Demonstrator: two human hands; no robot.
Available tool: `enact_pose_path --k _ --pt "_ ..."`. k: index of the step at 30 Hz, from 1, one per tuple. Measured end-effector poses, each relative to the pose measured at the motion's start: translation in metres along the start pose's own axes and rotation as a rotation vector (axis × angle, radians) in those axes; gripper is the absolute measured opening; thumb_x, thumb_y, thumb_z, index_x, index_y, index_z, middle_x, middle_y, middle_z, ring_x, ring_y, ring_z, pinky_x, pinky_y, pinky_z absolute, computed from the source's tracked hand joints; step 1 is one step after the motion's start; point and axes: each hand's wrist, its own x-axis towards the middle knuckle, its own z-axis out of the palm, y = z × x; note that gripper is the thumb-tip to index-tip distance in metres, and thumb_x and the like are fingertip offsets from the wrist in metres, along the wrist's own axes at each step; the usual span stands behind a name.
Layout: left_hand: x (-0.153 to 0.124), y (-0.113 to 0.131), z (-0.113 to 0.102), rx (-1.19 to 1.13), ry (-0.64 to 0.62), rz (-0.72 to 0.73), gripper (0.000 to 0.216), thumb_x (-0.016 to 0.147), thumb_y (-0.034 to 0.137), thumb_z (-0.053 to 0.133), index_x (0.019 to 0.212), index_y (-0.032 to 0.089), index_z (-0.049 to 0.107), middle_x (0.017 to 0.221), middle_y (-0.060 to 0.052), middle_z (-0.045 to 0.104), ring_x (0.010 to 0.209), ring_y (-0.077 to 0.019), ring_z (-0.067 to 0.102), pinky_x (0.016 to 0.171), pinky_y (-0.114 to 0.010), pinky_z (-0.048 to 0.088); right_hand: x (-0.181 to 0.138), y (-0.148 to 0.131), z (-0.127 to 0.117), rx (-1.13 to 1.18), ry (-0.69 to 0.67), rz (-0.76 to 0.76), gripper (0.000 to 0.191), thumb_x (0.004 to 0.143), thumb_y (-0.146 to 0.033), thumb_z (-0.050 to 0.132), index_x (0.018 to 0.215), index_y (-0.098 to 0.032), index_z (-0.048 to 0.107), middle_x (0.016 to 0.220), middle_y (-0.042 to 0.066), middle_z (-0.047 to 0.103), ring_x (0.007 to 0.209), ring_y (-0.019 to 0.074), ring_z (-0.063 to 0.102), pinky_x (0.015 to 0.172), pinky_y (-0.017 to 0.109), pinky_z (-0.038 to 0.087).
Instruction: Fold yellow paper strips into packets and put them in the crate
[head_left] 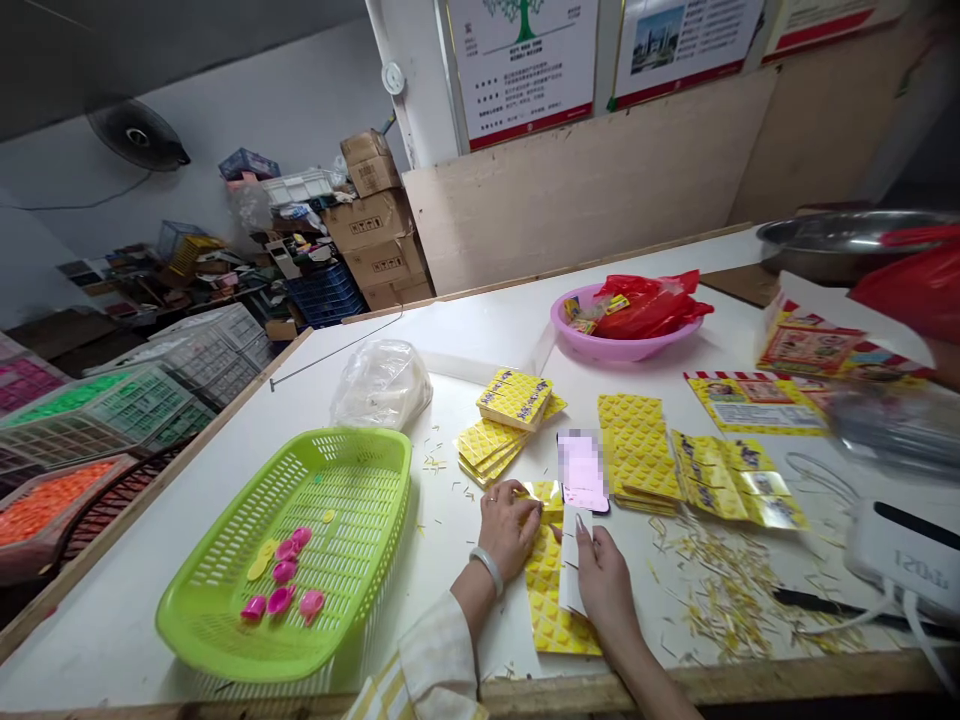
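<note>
My left hand (508,528) presses curled fingers on the upper edge of a yellow patterned card sheet (553,600) lying on the white table (465,340). My right hand (604,580) rests on the same sheet and pinches a white paper strip (570,565) against it. Stacks of yellow cards (514,398) lie just beyond my hands. More yellow sheets (637,455) are spread to the right. A blurred pink phone-like object (582,470) lies between them.
A green plastic basket (315,520) with small pink and yellow pieces stands at the left. A clear bag (382,385), a pink bowl (600,345) with red wrappers, printed sheets (750,405), a white device (904,555) and paper scraps (720,590) surround the work spot.
</note>
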Motion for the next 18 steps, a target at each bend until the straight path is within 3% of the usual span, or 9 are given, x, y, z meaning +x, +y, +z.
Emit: enact_pose_path --k 11,18 --pt "-0.0039 -0.0031 0.0066 0.032 0.018 0.065 0.024 0.083 0.023 0.057 0.103 0.029 0.067 0.116 -0.005 0.055 0.109 -0.027 0.043 0.095 -0.047 0.036 -0.001 -0.0023 -0.0006 0.006 -0.009 0.009 0.042 0.078 -0.066 0.037 0.066 -0.026 0.039 0.051 -0.001 0.052 0.051 0.0192 0.049 0.05 0.029 0.037" --pt "0.0006 0.0008 0.0067 -0.02 0.017 -0.006 0.024 0.088 0.021 0.049 0.097 0.028 0.07 0.113 -0.005 0.057 0.108 -0.0256 0.046 0.093 -0.046 0.037 -0.0005 -0.0012 -0.0007 0.024 -0.009 0.015 0.046 0.077 -0.07 0.039 0.065 -0.026 0.04 0.054 0.001 0.056 0.052 0.0195 0.051 0.05 0.028 0.038"
